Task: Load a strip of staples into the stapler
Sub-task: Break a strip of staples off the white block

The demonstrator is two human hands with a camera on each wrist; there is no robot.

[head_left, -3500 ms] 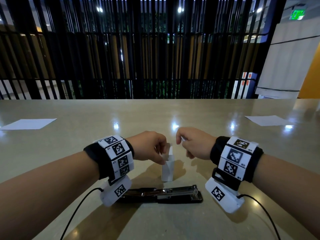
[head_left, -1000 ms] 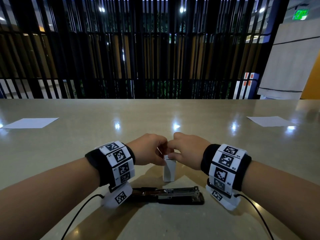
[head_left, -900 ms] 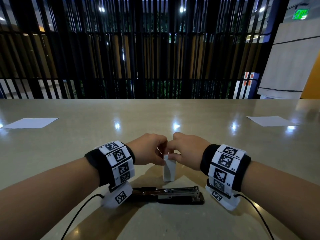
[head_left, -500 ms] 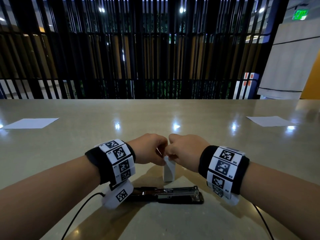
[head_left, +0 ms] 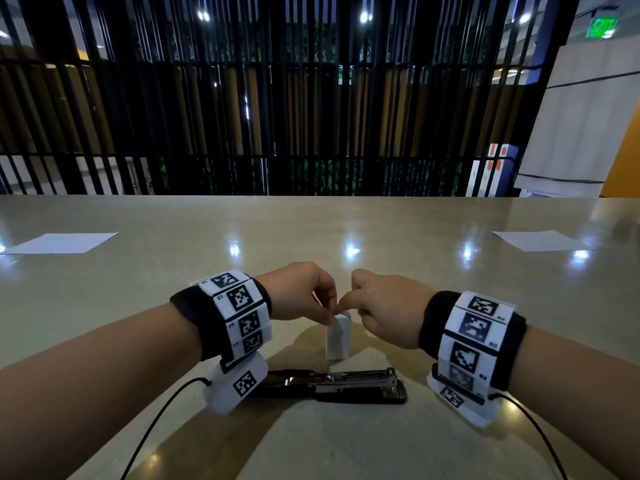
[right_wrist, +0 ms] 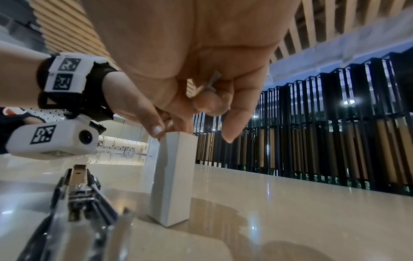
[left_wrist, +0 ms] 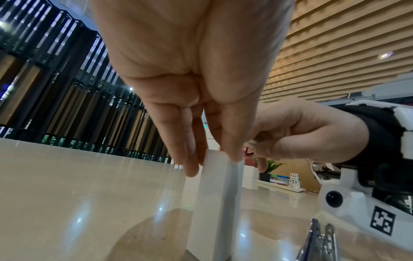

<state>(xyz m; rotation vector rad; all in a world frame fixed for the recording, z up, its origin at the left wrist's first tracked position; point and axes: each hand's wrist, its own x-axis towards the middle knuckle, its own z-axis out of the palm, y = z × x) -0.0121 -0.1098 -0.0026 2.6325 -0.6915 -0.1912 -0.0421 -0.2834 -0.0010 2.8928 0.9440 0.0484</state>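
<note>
A small white staple box (head_left: 337, 337) stands upright on the table, just behind the stapler. My left hand (head_left: 329, 313) pinches the box's top between thumb and fingers (left_wrist: 190, 159). My right hand (head_left: 349, 306) hovers beside the box top with its fingers curled. In the right wrist view, a short metal staple strip (right_wrist: 209, 84) is tucked between those curled fingers and the palm. The black and chrome stapler (head_left: 332, 388) lies flat and opened out, with its metal channel (right_wrist: 78, 190) facing up, close in front of both wrists.
A white paper sheet (head_left: 62, 242) lies far left on the beige table (head_left: 311, 230), another sheet (head_left: 540, 240) far right. Cables (head_left: 152, 427) run from both wrist cameras toward me. A black slatted fence stands past the table's far edge.
3.5 s ago the box flap stood open with my hands apart. Both hands then met at the box top. My right hand has now drawn slightly right of it.
</note>
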